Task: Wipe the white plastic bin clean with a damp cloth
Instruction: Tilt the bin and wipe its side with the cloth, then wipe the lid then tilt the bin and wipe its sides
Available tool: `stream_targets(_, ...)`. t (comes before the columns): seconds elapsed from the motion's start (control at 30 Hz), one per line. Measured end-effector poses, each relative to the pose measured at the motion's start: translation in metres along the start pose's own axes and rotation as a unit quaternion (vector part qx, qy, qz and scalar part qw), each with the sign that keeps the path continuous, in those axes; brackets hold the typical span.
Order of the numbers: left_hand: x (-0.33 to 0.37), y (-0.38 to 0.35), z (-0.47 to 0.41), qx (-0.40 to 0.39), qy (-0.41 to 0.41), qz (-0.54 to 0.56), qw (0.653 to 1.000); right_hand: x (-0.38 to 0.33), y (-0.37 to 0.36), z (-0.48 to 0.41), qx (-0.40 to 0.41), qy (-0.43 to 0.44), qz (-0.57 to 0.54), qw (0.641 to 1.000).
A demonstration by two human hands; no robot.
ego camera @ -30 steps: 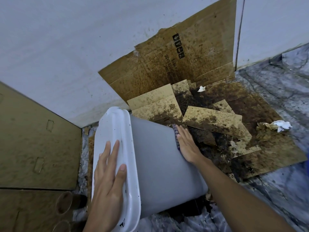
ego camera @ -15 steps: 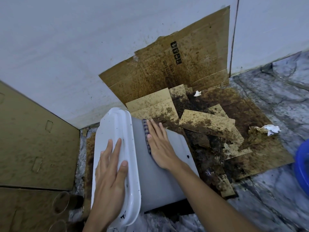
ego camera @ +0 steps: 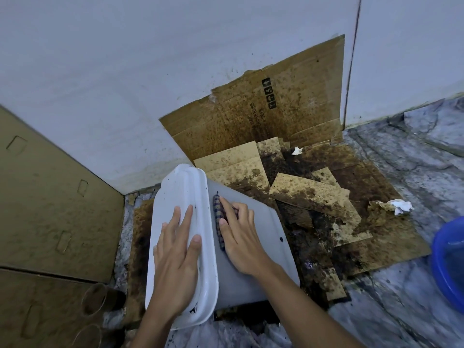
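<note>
Bent fingers (ego camera: pixel 232 205) of the right hand (ego camera: pixel 241 237) grip a checked cloth (ego camera: pixel 218 222) against the white plastic bin (ego camera: pixel 261 267), the left hand (ego camera: pixel 175 252) rests flat, fingers straight, on its left end, the bin tipped on stained cardboard (ego camera: pixel 364 247) near the far wall.

Dim, even light — soft shadows, sharp focus, bowed edges
</note>
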State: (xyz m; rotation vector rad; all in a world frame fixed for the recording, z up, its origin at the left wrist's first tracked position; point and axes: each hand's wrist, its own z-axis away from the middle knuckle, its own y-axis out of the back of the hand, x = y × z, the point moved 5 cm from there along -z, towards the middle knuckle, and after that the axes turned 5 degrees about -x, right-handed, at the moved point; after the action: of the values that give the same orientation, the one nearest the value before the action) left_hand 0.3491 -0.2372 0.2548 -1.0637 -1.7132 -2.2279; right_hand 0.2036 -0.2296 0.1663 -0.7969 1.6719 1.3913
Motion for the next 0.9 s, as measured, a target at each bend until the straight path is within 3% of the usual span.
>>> stream_targets(0.2, 0.000, -0.002, -0.002, -0.002, -0.002, 0.000, 1.000, -0.004, 0.024, 0.007, -0.025, -0.027, -0.124, 0.992)
stream_targets(0.33, 0.004, -0.004, -0.005, -0.002, -0.002, 0.010, 1.000, -0.022, 0.052, 0.016, -0.048, 0.001, -0.188, 0.981)
stream_targets(0.67, 0.010, -0.002, -0.009, -0.020, 0.002, 0.098, 0.995, -0.087, 0.101, 0.026, -0.125, 0.071, -0.202, 0.969)
stream_targets(0.9, 0.002, 0.006, -0.009, -0.024, -0.034, 0.143, 0.989, -0.105, 0.110, 0.023, -0.170, 0.057, -0.230, 0.956)
